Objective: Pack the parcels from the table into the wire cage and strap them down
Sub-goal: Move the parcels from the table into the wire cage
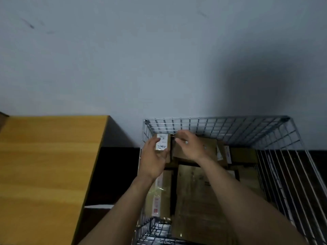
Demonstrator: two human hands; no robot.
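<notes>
Head view: the left hand [153, 157] is gripping a small white-labelled parcel [162, 143], fingers clamped round it, in the far-left corner of the wire cage [221, 121]. Just beside it the right hand [190, 146] is hovering, fingers loosely apart, over brown parcels [194, 191] lying inside. The wooden bench [44, 165] is standing left of the cage.

A pale grey-blue painted wall [123, 59] behind a yellow-brown wood-grain table [44, 165], with a dark floor [115, 174] below.
The wall fills the upper half of the view, with a few dark scuff marks [29, 23] at upper left and a broad soft shadow [256, 82] across its right side. The table stands at the left, its far edge at the wall. The light is dim; the floor beside the table is nearly black.
</notes>
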